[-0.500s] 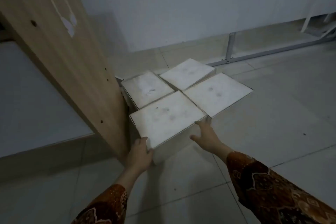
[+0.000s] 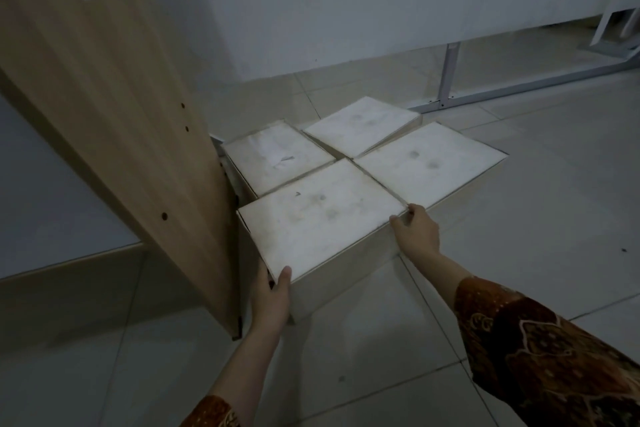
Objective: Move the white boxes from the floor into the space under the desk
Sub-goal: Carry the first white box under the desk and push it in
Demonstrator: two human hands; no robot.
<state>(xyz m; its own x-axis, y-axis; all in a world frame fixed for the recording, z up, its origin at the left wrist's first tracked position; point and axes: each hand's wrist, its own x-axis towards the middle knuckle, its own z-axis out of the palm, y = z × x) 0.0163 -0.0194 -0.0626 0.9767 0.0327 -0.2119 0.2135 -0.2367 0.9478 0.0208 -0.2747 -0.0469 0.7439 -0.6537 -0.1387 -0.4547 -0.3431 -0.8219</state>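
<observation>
Several white boxes sit packed together on the tiled floor beside the wooden desk side panel (image 2: 114,121). The nearest white box (image 2: 318,215) is the one I hold. My left hand (image 2: 272,298) grips its near left corner, thumb on the lid. My right hand (image 2: 417,229) grips its right corner, fingers over the top edge. Behind it lie a second box (image 2: 277,156) against the panel, a third (image 2: 429,159) to the right and a fourth (image 2: 360,125) at the back.
A white wall (image 2: 346,3) runs behind the boxes. A grey metal frame leg (image 2: 446,80) with a floor rail stands at the back right. Open tiled floor (image 2: 519,253) spreads to the right and toward me.
My right hand has closed over the box's right corner. My left hand has slid onto the near left corner with its thumb on the lid. The view has come closer.
</observation>
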